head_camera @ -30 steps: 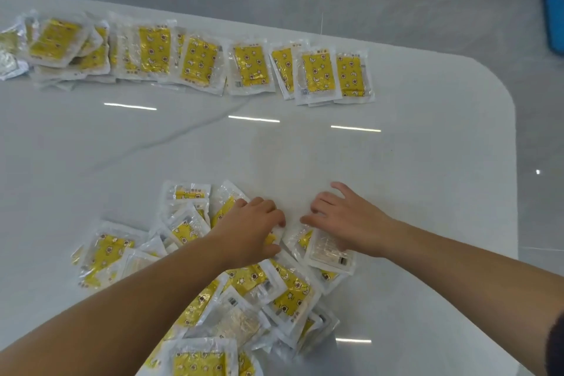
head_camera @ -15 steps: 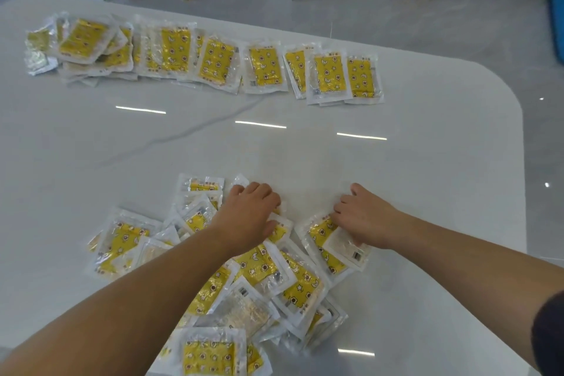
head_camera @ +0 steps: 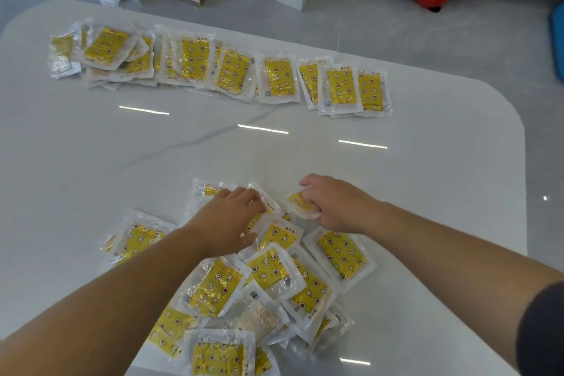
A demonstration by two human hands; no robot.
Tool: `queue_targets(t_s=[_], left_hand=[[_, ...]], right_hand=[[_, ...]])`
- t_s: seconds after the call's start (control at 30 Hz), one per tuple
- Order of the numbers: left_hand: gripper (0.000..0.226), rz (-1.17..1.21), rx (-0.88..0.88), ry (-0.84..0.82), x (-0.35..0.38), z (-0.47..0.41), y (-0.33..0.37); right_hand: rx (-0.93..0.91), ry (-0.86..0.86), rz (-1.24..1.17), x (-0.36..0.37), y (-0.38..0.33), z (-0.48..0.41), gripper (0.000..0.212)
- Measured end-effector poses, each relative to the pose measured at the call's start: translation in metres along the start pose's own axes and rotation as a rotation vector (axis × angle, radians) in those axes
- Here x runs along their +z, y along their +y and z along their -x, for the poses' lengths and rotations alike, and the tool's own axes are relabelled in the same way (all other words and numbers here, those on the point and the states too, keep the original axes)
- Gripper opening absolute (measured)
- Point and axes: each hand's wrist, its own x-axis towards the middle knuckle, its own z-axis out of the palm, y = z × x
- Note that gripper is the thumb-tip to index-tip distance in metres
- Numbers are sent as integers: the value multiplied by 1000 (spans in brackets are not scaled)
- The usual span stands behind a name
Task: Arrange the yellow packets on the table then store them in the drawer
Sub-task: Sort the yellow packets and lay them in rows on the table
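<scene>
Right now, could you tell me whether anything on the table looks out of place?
Yes: the far row is tidy at its right end, but its left-end packets lie tilted and overlapping. The near pile is jumbled.

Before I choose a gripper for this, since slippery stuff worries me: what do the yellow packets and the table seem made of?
Yellow packets: thin clear plastic film, glossy, sealed around a yellow printed insert; it crinkles and glints. Table: white polished stone or a stone-look slab, cannot tell which; faint grey veins and sharp light reflections show a smooth gloss.
</scene>
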Motion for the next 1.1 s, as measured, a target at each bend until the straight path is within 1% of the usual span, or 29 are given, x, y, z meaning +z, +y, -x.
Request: queue_targets(t_s=[0.03, 0.07, 0.13, 0.17, 0.2, 0.27, 0.3, 0.33, 0.4, 0.47, 0.53, 0.57, 0.6, 0.67, 0.7, 0.77, 0.83, 0.87, 0.9, 1.0, 1.03, 1.1], left_hand=[[58, -16, 44, -4, 2, 2, 2], [62, -35, 76, -7, 4, 3, 5], [64, -65, 90, -34, 8, 1, 13], [63, -58, 63, -52, 9, -2, 17], [61, -29, 18, -64, 9, -4, 20], [54, 116, -117, -66, 6, -10, 27], [52, 215, -183, -62, 5, -13, 30], [51, 301, -231, -65, 4, -15, 33], [50, 415, -292, -80, 7, -19, 37], [48, 512, -352, -84, 10, -21, 39], [44, 569, -396, -103, 13, -24, 38], [40, 577, -402, -118, 14, -26, 36], [35, 575, -402, -139, 14, -28, 34], [28, 534, -374, -188, 10, -31, 31], [29, 512, -355, -216, 7, -31, 29], [30, 514, -326, -271, 0, -30, 26], [26, 572, -302, -312, -4, -28, 24], [29, 614, -306, -337, -5, -25, 23], [38, 643, -303, -364, -4, -23, 23], [82, 609, -242, -405, 3, -16, 28], [90, 572, -221, -404, 6, -15, 32], [90, 445, -194, -371, 10, -16, 38]], right_hand=[[15, -33, 89, 10, -4, -4, 23], [11, -52, 169, 19, -7, -6, 8], [-23, -54, 273, 35, -8, -10, 23], [-26, -56, 284, 39, -8, -10, 28], [-35, -54, 302, 40, -7, -9, 33], [-37, -96, 312, 39, -5, -8, 45], [-24, -117, 293, 37, -4, -7, 46], [-13, -103, 268, 37, -3, -7, 42], [-10, 3, 226, 39, 1, -10, 34], [11, 101, 217, 44, 5, -12, 41], [66, 118, 190, 49, 9, -13, 48], [86, 99, 174, 50, 11, -14, 47], [92, 61, 163, 48, 13, -15, 39], [91, -41, 109, 39, 18, -14, 15], [94, -79, 58, 33, 22, -14, 12], [86, -136, 10, 25, 29, -9, 15], [54, -189, 95, 22, 35, -1, 14], [32, -207, 155, 24, 37, 5, 14], [3, -207, 222, 28, 37, 10, 16], [-109, -137, 388, 42, 34, 20, 24], [-144, -116, 413, 46, 32, 21, 25], [-186, -97, 458, 52, 30, 19, 25]])
